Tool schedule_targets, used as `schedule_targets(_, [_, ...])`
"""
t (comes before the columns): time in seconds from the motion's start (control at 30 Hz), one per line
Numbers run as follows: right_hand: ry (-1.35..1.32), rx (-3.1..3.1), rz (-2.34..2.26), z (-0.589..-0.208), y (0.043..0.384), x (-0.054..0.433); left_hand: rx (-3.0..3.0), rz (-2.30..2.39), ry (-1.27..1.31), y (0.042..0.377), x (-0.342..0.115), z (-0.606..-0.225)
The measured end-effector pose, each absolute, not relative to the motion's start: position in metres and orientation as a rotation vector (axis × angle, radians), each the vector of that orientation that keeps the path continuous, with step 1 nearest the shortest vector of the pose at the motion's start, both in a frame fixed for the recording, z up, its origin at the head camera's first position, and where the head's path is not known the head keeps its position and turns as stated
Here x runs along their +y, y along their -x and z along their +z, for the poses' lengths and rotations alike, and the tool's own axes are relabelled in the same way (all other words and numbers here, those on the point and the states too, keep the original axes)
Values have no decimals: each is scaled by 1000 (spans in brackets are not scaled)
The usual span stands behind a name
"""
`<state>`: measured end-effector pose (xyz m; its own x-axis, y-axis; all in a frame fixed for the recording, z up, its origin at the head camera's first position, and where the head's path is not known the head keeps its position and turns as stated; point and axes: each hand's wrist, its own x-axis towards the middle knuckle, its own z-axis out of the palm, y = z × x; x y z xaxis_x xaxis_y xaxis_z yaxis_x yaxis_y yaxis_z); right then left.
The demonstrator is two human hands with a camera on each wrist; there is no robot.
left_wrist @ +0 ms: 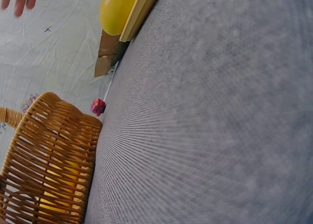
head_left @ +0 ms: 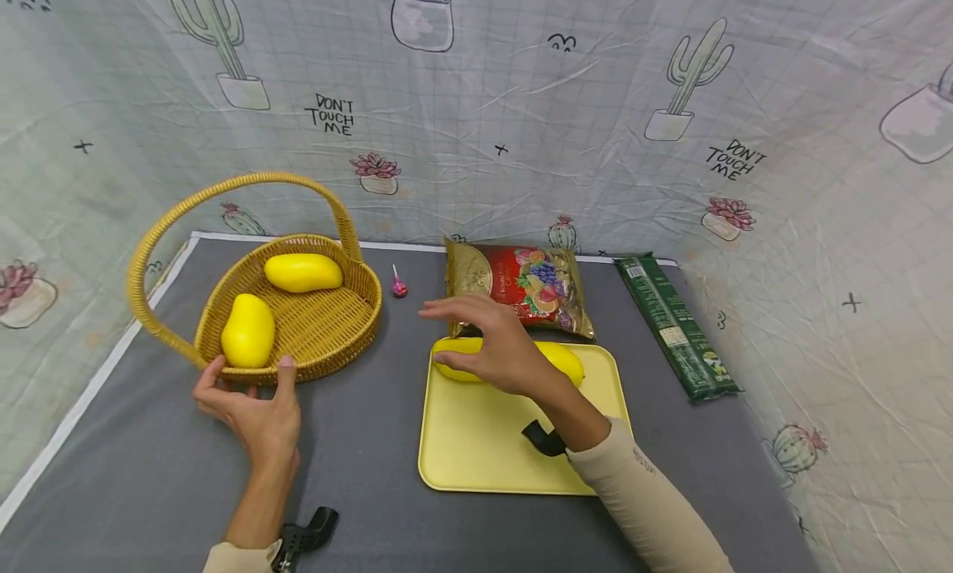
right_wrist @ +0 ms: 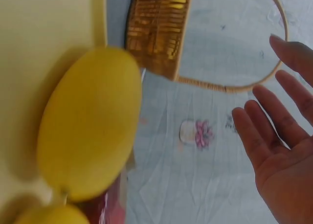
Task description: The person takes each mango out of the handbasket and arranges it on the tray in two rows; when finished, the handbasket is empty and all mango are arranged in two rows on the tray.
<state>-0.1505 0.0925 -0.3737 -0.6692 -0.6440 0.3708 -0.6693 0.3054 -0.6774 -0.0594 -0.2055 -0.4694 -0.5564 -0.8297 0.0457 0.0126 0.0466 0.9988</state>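
Observation:
A yellow wicker basket [head_left: 328,366] with a tall arched handle stands at the left, two yellow mangoes inside it, one at the near left [head_left: 248,331] and one at the back [head_left: 303,273]. My left hand [head_left: 260,416] holds the basket's near rim, thumb and fingers spread along it. Over the far part of a pale yellow tray [head_left: 476,441], my right hand [head_left: 502,346] hovers with fingers extended and nothing in its grasp. Two more mangoes lie on that tray; one [right_wrist: 90,123] shows large in the right wrist view, the other [head_left: 562,360] sits further right, both partly covered by my hand from the head.
Behind the tray lies a gold and red bag with fruit pictures [head_left: 536,284]. A dark green packet [head_left: 673,329] rests on the grey table at the right. Between basket and bag is a small pink lollipop [head_left: 399,288]. A patterned cloth [head_left: 476,102] hangs behind.

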Motion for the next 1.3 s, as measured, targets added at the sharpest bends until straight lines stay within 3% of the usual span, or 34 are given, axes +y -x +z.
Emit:
schedule_targets(0.83, [-1224, -2515, 1232, -385, 174, -33, -1662, -1587, -841, 59, -205, -472])
schedule_targets(1.3, [-1212, -2726, 1051, -396, 206, -97, -1664, -1582, -850, 61, -206, -471])
